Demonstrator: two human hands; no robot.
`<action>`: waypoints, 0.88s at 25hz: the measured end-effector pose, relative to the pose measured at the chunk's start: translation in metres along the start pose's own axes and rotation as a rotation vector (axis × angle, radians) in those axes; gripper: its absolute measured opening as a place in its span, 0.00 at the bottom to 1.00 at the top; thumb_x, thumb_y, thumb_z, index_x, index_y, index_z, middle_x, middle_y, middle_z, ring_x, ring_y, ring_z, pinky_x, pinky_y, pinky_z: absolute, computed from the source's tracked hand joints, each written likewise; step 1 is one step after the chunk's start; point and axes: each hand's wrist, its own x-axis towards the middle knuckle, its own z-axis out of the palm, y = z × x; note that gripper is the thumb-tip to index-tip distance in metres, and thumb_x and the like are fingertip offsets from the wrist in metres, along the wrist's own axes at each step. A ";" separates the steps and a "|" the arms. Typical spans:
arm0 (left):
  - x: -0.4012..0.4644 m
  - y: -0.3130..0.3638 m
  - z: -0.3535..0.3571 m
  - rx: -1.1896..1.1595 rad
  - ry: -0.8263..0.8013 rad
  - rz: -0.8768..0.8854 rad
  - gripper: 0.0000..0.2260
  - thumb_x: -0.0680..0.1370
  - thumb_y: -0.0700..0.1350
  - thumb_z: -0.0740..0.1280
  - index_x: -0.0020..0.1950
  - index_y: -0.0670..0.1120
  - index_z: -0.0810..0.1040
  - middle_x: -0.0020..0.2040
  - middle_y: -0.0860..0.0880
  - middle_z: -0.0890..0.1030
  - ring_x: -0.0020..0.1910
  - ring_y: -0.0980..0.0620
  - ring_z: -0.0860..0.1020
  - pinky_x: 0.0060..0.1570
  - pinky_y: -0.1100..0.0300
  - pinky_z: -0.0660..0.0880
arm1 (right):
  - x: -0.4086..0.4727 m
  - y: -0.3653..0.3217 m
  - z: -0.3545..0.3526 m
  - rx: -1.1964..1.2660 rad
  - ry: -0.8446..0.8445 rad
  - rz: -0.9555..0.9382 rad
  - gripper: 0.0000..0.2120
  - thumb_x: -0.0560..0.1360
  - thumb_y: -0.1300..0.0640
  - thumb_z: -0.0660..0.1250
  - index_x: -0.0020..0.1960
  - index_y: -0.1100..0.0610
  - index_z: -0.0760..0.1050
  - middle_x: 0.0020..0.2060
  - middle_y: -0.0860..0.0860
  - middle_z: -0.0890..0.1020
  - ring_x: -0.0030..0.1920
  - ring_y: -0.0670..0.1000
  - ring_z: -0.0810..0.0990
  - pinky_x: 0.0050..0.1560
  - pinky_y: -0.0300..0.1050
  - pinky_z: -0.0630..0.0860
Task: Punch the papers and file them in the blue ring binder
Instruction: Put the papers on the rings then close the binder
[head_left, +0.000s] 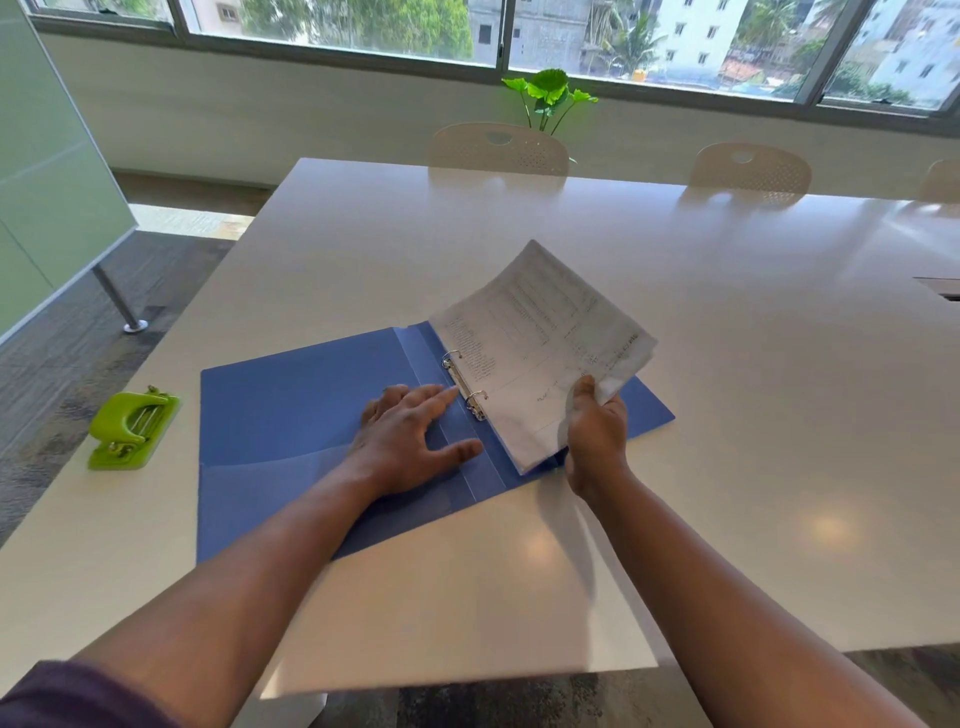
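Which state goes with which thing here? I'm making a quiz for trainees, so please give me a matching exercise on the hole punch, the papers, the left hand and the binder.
Things:
1. green hole punch
2. papers
3. left hand
4. blue ring binder

States:
A. lying open on the table
B. resting flat, fingers spread, on the binder's inside cover
C. standing alone near the table's left edge, untouched
D. on the rings, outer edge lifted by the right hand

Pairs: 1-C, 2-D, 3-B, 4-A
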 end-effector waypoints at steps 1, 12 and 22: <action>0.001 0.001 0.001 0.060 -0.032 0.007 0.45 0.69 0.81 0.52 0.82 0.59 0.57 0.82 0.56 0.59 0.79 0.50 0.54 0.76 0.47 0.55 | 0.003 0.001 -0.003 0.016 -0.011 0.018 0.11 0.86 0.55 0.59 0.67 0.53 0.74 0.55 0.48 0.84 0.55 0.51 0.83 0.49 0.46 0.82; 0.005 -0.012 -0.002 0.076 -0.103 0.070 0.45 0.68 0.82 0.54 0.81 0.62 0.58 0.82 0.61 0.55 0.82 0.55 0.49 0.79 0.50 0.48 | 0.031 -0.034 -0.048 -0.231 0.209 0.062 0.18 0.74 0.73 0.62 0.58 0.57 0.75 0.50 0.55 0.81 0.47 0.53 0.82 0.40 0.47 0.83; 0.019 -0.008 -0.010 -0.065 -0.020 0.015 0.39 0.66 0.81 0.58 0.67 0.58 0.77 0.71 0.57 0.75 0.73 0.51 0.66 0.71 0.50 0.62 | 0.065 -0.039 -0.081 -0.742 0.117 0.012 0.04 0.75 0.57 0.69 0.44 0.56 0.82 0.43 0.54 0.85 0.45 0.55 0.83 0.52 0.55 0.82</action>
